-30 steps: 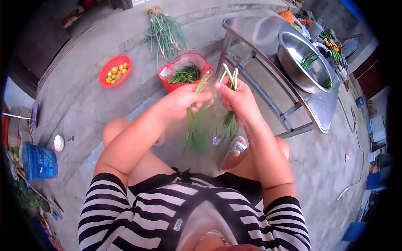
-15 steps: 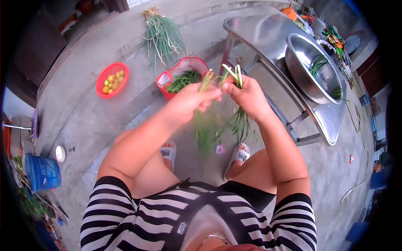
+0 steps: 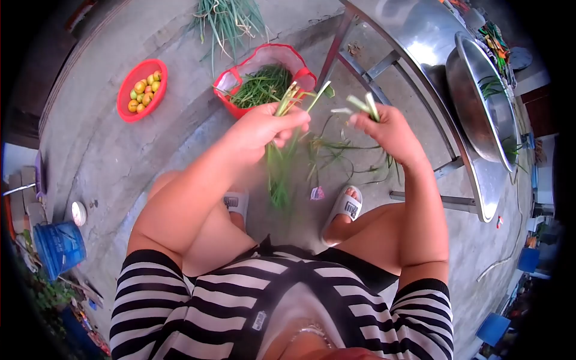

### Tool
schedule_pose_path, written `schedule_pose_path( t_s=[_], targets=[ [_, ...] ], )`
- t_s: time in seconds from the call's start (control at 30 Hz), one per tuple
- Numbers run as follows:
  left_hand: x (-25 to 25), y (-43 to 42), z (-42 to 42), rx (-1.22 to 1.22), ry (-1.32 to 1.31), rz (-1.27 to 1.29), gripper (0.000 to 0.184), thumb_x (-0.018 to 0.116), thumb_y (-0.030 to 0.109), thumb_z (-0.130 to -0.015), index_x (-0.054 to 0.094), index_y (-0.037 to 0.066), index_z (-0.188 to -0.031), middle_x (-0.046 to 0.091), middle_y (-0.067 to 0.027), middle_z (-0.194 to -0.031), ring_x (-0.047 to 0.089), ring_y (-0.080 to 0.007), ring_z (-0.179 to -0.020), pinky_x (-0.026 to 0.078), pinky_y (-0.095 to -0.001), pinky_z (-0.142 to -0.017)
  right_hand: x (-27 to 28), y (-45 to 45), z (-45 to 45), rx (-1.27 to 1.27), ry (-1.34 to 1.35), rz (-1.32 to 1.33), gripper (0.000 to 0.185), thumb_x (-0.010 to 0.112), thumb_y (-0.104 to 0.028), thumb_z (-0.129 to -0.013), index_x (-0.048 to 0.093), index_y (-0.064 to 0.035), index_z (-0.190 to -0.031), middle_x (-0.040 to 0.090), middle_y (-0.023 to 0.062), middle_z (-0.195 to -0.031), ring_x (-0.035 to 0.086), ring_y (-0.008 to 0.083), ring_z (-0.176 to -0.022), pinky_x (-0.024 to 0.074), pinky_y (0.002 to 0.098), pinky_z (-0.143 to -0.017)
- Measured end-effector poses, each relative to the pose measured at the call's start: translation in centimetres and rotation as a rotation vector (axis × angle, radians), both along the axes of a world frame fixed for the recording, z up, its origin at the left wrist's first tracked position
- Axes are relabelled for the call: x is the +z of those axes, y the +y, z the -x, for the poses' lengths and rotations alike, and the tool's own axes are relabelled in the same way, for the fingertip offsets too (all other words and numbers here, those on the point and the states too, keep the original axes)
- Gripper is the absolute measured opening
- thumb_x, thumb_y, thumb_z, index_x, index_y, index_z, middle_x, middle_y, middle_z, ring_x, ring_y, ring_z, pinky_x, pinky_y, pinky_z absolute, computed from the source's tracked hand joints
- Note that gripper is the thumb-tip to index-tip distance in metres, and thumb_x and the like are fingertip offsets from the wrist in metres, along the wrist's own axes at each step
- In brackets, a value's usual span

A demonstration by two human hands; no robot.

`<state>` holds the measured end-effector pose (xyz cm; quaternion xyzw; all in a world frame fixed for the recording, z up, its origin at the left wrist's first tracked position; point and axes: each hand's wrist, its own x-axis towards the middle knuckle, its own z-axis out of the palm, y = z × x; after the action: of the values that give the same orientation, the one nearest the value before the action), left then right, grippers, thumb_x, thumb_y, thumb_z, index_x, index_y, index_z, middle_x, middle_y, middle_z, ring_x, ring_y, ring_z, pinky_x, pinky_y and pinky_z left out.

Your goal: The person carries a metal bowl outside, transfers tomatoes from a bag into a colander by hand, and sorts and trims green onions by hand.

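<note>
In the head view, the left hand held a bunch of green stalks, its fingers pinching the stems below their pale ends; the leaves hung blurred over the concrete floor. The right hand, apart from it, had its fingers closed around a second bunch with thick white stem ends, thin leaves trailing loosely beneath. Just beyond the left hand stood a red bag with a white lining, holding more cut greens. A red plastic bowl of yellow-orange fruit sat to the left, and a steel basin rested on the metal surface to the right. The likeliest trouble was a slack pinch letting stalks drop to the floor; the straggling leaves could also have tangled if the two bunches met
</note>
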<state>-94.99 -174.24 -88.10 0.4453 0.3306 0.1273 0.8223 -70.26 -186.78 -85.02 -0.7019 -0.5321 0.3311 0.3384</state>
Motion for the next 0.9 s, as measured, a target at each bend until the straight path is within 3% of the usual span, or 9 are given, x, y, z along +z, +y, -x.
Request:
schedule_pose_path(
  t_s=[0.07, 0.17, 0.3, 0.33, 0.43, 0.57, 0.6, 0.7, 0.9],
  targets=[
    [-0.1, 0.2, 0.0, -0.003, 0.007, -0.008, 0.018, 0.072, 0.021, -0.091, 0.065, 0.007, -0.101, 0.064, -0.0002, -0.090, 0.046, -0.0011, -0.063, 0.035, -0.0159, -0.051, -0.7, -0.1, 0.0, 0.186, -0.289, 0.090, 0.016, 0.069, -0.016, -0.092, 0.065, 0.0000, -0.093, 0.058, -0.0037, -0.074, 0.049, 0.0119, -0.067, 0.0417, 0.0289, -0.062],
    [0.0, -0.2, -0.2, -0.004, 0.023, -0.024, 0.020, 0.072, 0.023, -0.091, 0.065, 0.008, -0.101, 0.064, 0.0000, -0.089, 0.047, -0.0017, -0.065, 0.036, -0.0166, -0.053, -0.9, 0.6, 1.8, 0.085, -0.310, -0.065, 0.021, 0.070, -0.018, -0.091, 0.066, 0.0022, -0.097, 0.060, -0.0028, -0.077, 0.054, 0.0151, -0.072, 0.0462, 0.0322, -0.068],
    [-0.8, -0.7, -0.6, -0.081, -0.036, -0.057, 0.028, 0.073, 0.026, -0.090, 0.065, 0.007, -0.108, 0.062, -0.0006, -0.095, 0.048, -0.0029, -0.069, 0.038, -0.0180, -0.056, -0.1, 2.1, 4.6, -0.079, 0.650, 0.161, 0.024, 0.071, -0.023, -0.092, 0.066, -0.0018, -0.101, 0.046, -0.0053, -0.067, 0.039, 0.0052, -0.056, 0.0310, 0.0215, -0.049],
    [-1.0, -0.9, -0.8, -0.091, -0.048, -0.062, 0.031, 0.073, 0.029, -0.090, 0.064, 0.006, -0.110, 0.062, -0.0012, -0.096, 0.048, -0.0035, -0.070, 0.039, -0.0182, -0.056, -0.5, 2.3, 5.2, -0.063, 0.777, 0.139, 0.018, 0.064, -0.025, -0.096, 0.065, -0.0075, -0.092, 0.040, -0.0069, -0.062, 0.030, 0.0028, -0.052, 0.0207, 0.0206, -0.048],
    [-0.1, -1.1, -1.0, -0.019, -0.077, 0.167, 0.042, 0.066, 0.039, -0.093, 0.063, 0.003, -0.114, 0.061, -0.0035, -0.100, 0.050, -0.0068, -0.073, 0.043, -0.0206, -0.061, -0.9, 2.8, 5.5, -0.198, 1.024, -0.020, 0.024, 0.058, -0.028, -0.100, 0.059, -0.0079, -0.086, 0.041, -0.0059, -0.063, 0.031, 0.0042, -0.053, 0.0222, 0.0220, -0.047],
    [-0.1, -0.2, -0.7, 0.090, -0.205, 0.382, 0.052, 0.052, 0.047, -0.098, 0.062, -0.001, -0.116, 0.062, -0.0076, -0.101, 0.054, -0.0132, -0.079, 0.048, -0.0270, -0.071, -1.1, 2.9, 6.0, -0.194, 0.960, -0.152, 0.029, 0.052, -0.031, -0.103, 0.054, -0.0081, -0.085, 0.043, -0.0036, -0.066, 0.042, 0.0085, -0.057, 0.0327, 0.0237, -0.050],
    [-1.0, 0.0, -0.8, 0.150, -0.228, 0.377, 0.046, 0.047, 0.041, -0.101, 0.062, 0.001, -0.117, 0.064, -0.0077, -0.107, 0.055, -0.0154, -0.084, 0.048, -0.0305, -0.075, -1.1, 2.7, 6.1, -0.151, 0.919, -0.076, 0.029, 0.049, -0.030, -0.104, 0.053, -0.0073, -0.087, 0.044, -0.0016, -0.068, 0.045, 0.0104, -0.063, 0.0365, 0.0244, -0.053],
    [-1.4, -0.1, -0.6, 0.092, -0.280, 0.371, 0.033, 0.050, 0.034, -0.099, 0.061, 0.008, -0.117, 0.061, -0.0038, -0.102, 0.050, -0.0160, -0.083, 0.043, -0.0330, -0.075, -1.7, 2.1, 7.6, -0.054, 0.906, 0.011, 0.028, 0.051, -0.032, -0.103, 0.056, -0.0057, -0.094, 0.043, -0.0027, -0.067, 0.043, 0.0093, -0.060, 0.0350, 0.0241, -0.052],
    [-0.5, -1.8, -1.1, 0.086, -0.399, 0.342, 0.034, 0.046, 0.026, -0.101, 0.056, 0.006, -0.127, 0.062, -0.0048, -0.117, 0.057, -0.0191, -0.105, 0.046, -0.0392, -0.088, -2.4, 2.7, 9.1, -0.067, 0.591, 0.025, 0.018, 0.071, -0.023, -0.092, 0.064, -0.0087, -0.099, 0.055, -0.0068, -0.073, 0.039, 0.0020, -0.056, 0.0286, 0.0201, -0.048]
  ],
)
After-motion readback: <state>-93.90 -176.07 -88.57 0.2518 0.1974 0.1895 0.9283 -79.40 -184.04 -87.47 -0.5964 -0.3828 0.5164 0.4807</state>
